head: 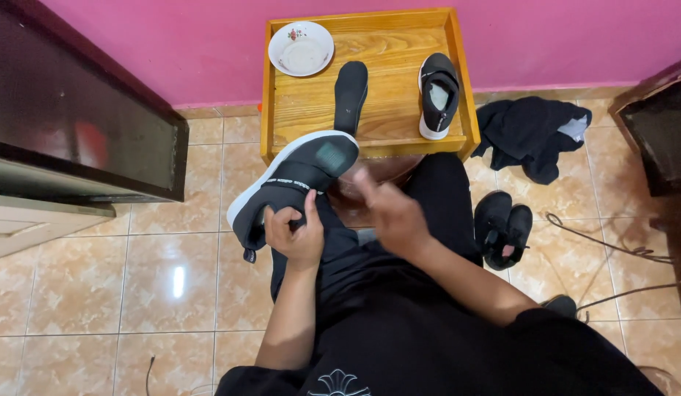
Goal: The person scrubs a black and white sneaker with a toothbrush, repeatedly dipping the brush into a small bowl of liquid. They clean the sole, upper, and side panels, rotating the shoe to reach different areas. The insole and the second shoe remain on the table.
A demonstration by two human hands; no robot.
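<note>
Gripping a black shoe [293,180] by its heel, left hand [295,233], right hand [392,214] blurred beside it, grip unclear

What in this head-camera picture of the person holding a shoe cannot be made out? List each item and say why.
1. Right hand, head view: motion blur smears the fingers, so its grip is unreadable.
2. Inside of the black shoe, head view: the left hand covers the opening.
3. Bowl on the wooden tray: too small and pale to show its contents.
4. Dark cloth: crumpled, its kind unclear.
</note>
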